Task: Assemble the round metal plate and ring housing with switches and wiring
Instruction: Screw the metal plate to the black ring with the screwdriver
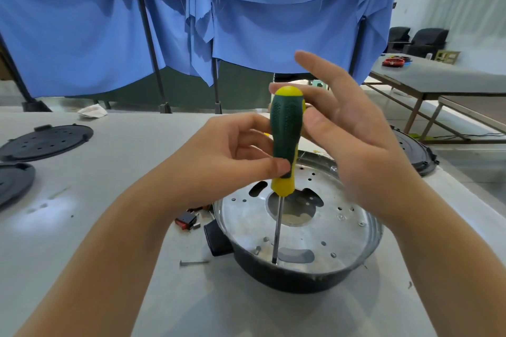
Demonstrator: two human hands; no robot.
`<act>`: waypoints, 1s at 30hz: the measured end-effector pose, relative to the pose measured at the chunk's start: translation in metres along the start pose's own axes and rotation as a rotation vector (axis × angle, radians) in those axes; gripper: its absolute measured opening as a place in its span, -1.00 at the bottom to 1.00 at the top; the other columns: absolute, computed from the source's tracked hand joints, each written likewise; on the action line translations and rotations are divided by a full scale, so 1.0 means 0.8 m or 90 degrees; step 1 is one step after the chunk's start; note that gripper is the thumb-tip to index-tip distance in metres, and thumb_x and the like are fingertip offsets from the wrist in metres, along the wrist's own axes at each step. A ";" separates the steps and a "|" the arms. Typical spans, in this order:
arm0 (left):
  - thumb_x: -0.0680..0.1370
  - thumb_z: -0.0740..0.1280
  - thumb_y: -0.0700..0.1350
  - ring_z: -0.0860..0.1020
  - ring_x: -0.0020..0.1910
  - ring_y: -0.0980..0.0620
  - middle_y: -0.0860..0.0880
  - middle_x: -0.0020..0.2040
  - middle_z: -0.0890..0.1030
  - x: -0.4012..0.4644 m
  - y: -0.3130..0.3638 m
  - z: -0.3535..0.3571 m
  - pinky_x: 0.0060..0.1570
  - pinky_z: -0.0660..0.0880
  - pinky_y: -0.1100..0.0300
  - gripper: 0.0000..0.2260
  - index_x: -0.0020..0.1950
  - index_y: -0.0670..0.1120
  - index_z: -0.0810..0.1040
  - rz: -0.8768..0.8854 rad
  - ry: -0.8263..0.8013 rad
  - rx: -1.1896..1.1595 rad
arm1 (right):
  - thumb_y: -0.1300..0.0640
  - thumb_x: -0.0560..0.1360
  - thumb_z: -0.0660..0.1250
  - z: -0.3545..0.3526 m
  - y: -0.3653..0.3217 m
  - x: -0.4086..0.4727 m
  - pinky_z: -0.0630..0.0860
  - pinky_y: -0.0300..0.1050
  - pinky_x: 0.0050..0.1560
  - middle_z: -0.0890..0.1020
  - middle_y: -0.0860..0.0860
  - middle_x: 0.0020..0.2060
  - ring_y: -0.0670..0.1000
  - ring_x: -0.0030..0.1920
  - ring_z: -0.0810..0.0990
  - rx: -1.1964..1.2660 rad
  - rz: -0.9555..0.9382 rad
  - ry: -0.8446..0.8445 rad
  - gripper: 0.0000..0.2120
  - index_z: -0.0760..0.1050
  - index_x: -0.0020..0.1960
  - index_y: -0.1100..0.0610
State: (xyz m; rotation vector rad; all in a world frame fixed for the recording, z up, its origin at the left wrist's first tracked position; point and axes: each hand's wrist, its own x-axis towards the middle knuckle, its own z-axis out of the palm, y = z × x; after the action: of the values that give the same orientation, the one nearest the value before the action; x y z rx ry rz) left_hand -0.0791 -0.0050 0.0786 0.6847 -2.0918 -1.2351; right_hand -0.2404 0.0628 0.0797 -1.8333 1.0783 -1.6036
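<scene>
Screwdriver (286,134), pinched low by the left hand (232,156), open right hand (342,128) beside its handle, should stay upright, pressed into the plate (328,227) below.

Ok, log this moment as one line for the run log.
left hand grips screwdriver | right hand open beside handle | tip on metal plate in ring housing

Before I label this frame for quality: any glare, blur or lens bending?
Head view: glare on the metal plate and a bright patch on the table; right hand fingertips slightly soft; wide-angle lens bows the curtain and table edges; screwdriver sharp.
</scene>
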 end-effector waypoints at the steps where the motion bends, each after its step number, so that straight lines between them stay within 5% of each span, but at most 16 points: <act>1: 0.43 0.46 -0.27 0.68 -0.03 0.02 -0.03 -0.03 0.71 0.000 0.000 -0.001 0.06 0.59 0.14 -0.67 0.16 -0.07 0.56 -0.004 -0.018 -0.005 | 0.26 0.53 0.14 -0.001 0.000 0.000 0.50 -0.01 0.25 0.57 0.02 0.18 -0.02 0.19 0.56 -0.010 -0.003 -0.006 -0.51 0.26 0.43 0.01; 6: 0.43 0.34 -0.30 0.65 0.06 0.05 0.01 0.05 0.70 -0.003 0.001 0.000 0.10 0.57 0.19 -0.62 0.21 -0.03 0.57 0.005 -0.075 -0.034 | 0.15 0.42 0.41 0.001 -0.001 0.002 0.54 -0.02 0.17 0.58 0.00 0.07 -0.03 0.13 0.57 -0.099 -0.026 0.008 -0.59 0.46 0.25 -0.02; 12: 0.24 0.62 -0.08 0.67 -0.05 0.00 0.00 -0.08 0.69 0.000 0.001 0.015 -0.03 0.63 0.03 -0.50 0.12 -0.07 0.56 0.027 -0.037 0.039 | 0.05 0.25 0.55 0.004 -0.003 -0.001 0.51 -0.04 0.20 0.56 -0.12 -0.03 -0.11 0.10 0.55 -0.132 -0.040 0.080 -0.53 0.37 0.03 -0.05; 18: 0.29 0.56 -0.12 0.69 -0.08 -0.13 -0.13 -0.06 0.70 0.002 -0.005 0.007 0.02 0.58 -0.22 -0.53 0.15 -0.12 0.54 0.002 -0.035 -0.014 | 0.13 0.47 0.30 -0.003 -0.003 -0.002 0.55 0.00 0.18 0.61 -0.01 0.13 -0.01 0.16 0.60 -0.016 0.016 -0.026 -0.60 0.35 0.29 0.06; 24: 0.47 0.36 -0.22 0.63 0.14 -0.05 -0.10 0.10 0.68 0.000 -0.011 0.000 0.17 0.54 0.06 -0.59 0.32 -0.11 0.46 -0.006 -0.127 -0.080 | 0.27 0.51 0.26 -0.009 -0.005 0.001 0.58 -0.13 0.08 0.61 0.04 0.08 -0.02 0.10 0.62 -0.020 0.001 -0.049 -0.63 0.43 0.30 0.07; 27: 0.53 0.30 -0.25 0.61 0.18 -0.02 -0.06 0.15 0.66 -0.001 -0.013 -0.002 0.21 0.51 0.13 -0.61 0.36 -0.07 0.43 -0.001 -0.172 -0.081 | 0.14 0.40 0.43 -0.008 -0.003 0.001 0.57 -0.20 -0.02 0.59 -0.10 -0.09 -0.08 -0.03 0.61 -0.078 -0.016 0.001 -0.66 0.48 0.14 -0.02; 30: 0.44 0.45 -0.09 0.65 0.07 0.10 0.08 0.06 0.69 0.000 -0.010 -0.001 0.09 0.57 0.19 -0.64 0.22 0.08 0.54 0.003 -0.133 -0.005 | 0.02 0.29 0.53 -0.006 0.000 0.001 0.53 -0.22 -0.04 0.55 -0.15 -0.16 -0.13 -0.09 0.56 -0.137 -0.021 0.055 -0.62 0.44 0.02 -0.07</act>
State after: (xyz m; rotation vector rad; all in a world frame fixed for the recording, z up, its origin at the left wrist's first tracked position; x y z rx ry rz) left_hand -0.0777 -0.0089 0.0720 0.5678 -2.2530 -1.3626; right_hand -0.2448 0.0628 0.0814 -1.9417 1.3104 -1.6549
